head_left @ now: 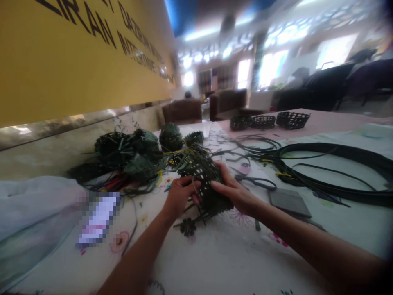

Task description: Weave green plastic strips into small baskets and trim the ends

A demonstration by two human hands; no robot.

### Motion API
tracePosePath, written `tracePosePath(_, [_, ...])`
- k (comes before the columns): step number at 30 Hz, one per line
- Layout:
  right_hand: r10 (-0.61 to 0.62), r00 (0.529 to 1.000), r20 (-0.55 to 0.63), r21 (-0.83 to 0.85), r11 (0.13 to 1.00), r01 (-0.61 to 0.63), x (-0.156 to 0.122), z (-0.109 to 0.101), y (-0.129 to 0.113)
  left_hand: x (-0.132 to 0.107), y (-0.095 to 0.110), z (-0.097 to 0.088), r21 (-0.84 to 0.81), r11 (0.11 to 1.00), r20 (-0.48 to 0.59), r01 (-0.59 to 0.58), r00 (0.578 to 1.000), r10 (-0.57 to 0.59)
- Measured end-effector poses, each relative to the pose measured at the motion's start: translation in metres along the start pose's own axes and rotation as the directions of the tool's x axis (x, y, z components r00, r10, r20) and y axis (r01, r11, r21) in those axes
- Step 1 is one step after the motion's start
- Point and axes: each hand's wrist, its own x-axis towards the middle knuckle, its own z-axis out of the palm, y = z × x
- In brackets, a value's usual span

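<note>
A dark green woven basket (205, 170) lies tilted above the table, with loose strip ends sticking out at its top and bottom. Around its right side my right hand (235, 190) is wrapped, thumb on the near face. My left hand (181, 194) is at the basket's left side, thumb and fingertips pinched together at the weave on a thin strip (193, 184). The basket's far side and some of my right fingers are hidden. Just right of my right hand lie dark-handled scissors (259, 182).
Several woven green pieces (143, 143) are heaped at the back left. Small open-weave baskets (293, 120) stand at the far right. A large coil of dark strip (331, 149) and a grey block (290, 203) lie to the right. A pale plastic bag (39, 217) is at the left.
</note>
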Motion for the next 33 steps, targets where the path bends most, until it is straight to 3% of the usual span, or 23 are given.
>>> tracePosePath(6, [-0.087,0.995,-0.044,-0.177,0.981,0.078,0.001,0.005,-0.005,-0.011,0.001,0.014,0.140,0.990,-0.156,-0.029,0.986,0.051])
tracePosePath(10, [-0.127,0.990,-0.069,-0.184,0.977,0.113,0.004,0.006,-0.007,-0.016,0.002,0.015,0.341,0.930,-0.167,-0.136,0.965,0.202])
tracePosePath(12, [-0.110,0.992,-0.063,-0.139,0.985,0.101,0.004,0.006,-0.007,-0.016,0.004,0.013,0.458,0.860,-0.172,-0.224,0.927,0.333])
tracePosePath(15, [-0.118,0.991,-0.060,-0.106,0.988,0.111,0.005,0.006,-0.007,-0.015,0.007,0.011,0.598,0.719,-0.152,-0.355,0.830,0.536])
tracePosePath(17, [-0.130,0.990,-0.059,-0.106,0.987,0.123,0.005,0.006,-0.006,-0.016,0.008,0.010,0.662,0.634,-0.106,-0.400,0.787,0.608])
tracePosePath(23, [-0.150,0.988,-0.043,-0.217,0.966,0.137,0.006,0.006,-0.008,-0.015,0.007,0.011,0.782,0.478,-0.064,-0.400,0.712,0.699])
tracePosePath(29, [-0.161,0.986,-0.030,-0.312,0.939,0.144,0.005,0.008,-0.006,-0.010,-0.002,0.011,0.895,0.177,0.075,-0.409,0.530,0.845])
tracePosePath(31, [-0.163,0.986,-0.031,-0.308,0.940,0.146,0.005,0.009,-0.006,-0.009,-0.003,0.008,0.883,0.151,0.111,-0.444,0.510,0.853])
tracePosePath(33, [-0.163,0.986,-0.032,-0.286,0.947,0.147,0.005,0.009,-0.007,-0.008,-0.002,0.004,0.838,0.185,0.140,-0.514,0.529,0.837])
